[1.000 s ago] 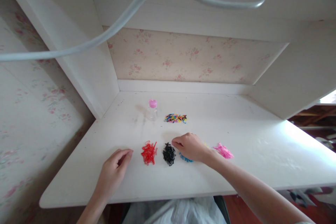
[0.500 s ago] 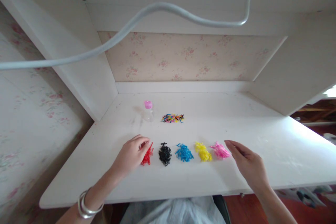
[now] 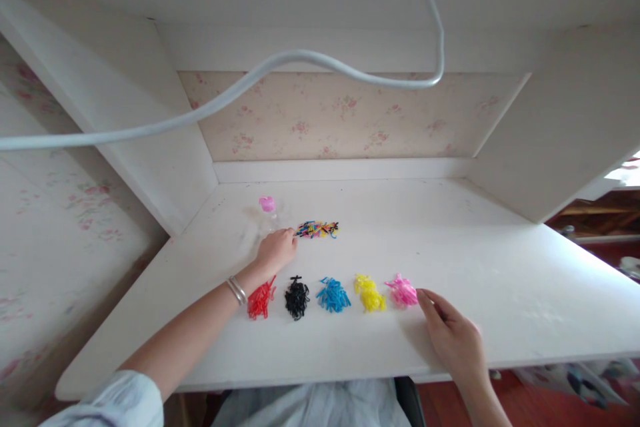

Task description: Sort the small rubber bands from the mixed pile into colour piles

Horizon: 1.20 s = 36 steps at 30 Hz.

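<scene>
My left hand [image 3: 277, 248] reaches to the left end of a small mixed-colour pile of rubber bands [image 3: 320, 230], its fingers bent together at the pile's edge. What its fingertips hold, if anything, is hidden. Near the front lie sorted piles in a row: red rubber bands [image 3: 260, 300], black ones [image 3: 297, 299], blue ones [image 3: 333, 295], yellow ones [image 3: 371, 293] and pink ones [image 3: 402, 291]. My right hand [image 3: 450, 328] rests by the right side of the pink pile with thumb and fingers pinched together; anything between them is too small to see.
A clear bottle with a pink cap [image 3: 267, 204] stands behind my left hand, partly hidden. A white cable [image 3: 300, 57] hangs across the upper view. White side panels and a shelf [image 3: 200, 3] enclose the white desk [image 3: 350, 353].
My left hand has gone from the red pile forward and right to the mixed pile. My right hand stays beside the pink pile, touching or almost touching it. The view has shifted slightly.
</scene>
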Each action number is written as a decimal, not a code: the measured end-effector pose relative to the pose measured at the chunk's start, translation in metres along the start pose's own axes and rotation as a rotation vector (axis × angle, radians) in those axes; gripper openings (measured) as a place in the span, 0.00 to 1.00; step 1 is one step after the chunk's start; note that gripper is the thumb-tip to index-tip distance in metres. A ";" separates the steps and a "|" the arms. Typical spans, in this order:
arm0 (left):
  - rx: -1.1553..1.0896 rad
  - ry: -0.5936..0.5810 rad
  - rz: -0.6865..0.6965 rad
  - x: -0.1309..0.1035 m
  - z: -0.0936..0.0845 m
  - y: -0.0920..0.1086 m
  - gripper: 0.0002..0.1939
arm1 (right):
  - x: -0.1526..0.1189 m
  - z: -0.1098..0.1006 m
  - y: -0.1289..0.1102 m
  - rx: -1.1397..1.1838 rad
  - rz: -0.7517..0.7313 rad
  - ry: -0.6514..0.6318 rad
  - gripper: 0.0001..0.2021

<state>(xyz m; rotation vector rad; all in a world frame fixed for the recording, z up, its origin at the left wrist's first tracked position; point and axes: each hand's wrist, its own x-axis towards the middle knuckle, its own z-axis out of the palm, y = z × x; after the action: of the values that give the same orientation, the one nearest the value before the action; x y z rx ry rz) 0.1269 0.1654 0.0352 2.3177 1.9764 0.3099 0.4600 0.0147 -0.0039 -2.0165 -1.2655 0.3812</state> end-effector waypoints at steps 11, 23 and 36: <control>0.049 -0.006 -0.029 0.008 0.004 -0.003 0.15 | 0.000 0.000 0.002 -0.022 -0.010 -0.034 0.23; -0.026 -0.003 0.002 -0.001 -0.006 -0.003 0.14 | 0.000 0.001 0.002 -0.044 -0.042 -0.017 0.23; -0.127 -0.125 0.196 -0.075 -0.030 -0.009 0.13 | -0.001 0.001 -0.003 -0.029 0.029 -0.035 0.24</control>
<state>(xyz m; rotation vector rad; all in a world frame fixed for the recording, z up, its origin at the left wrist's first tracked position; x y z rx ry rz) 0.1011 0.0905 0.0554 2.3894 1.6290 0.2863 0.4570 0.0153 -0.0029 -2.0627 -1.2705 0.4159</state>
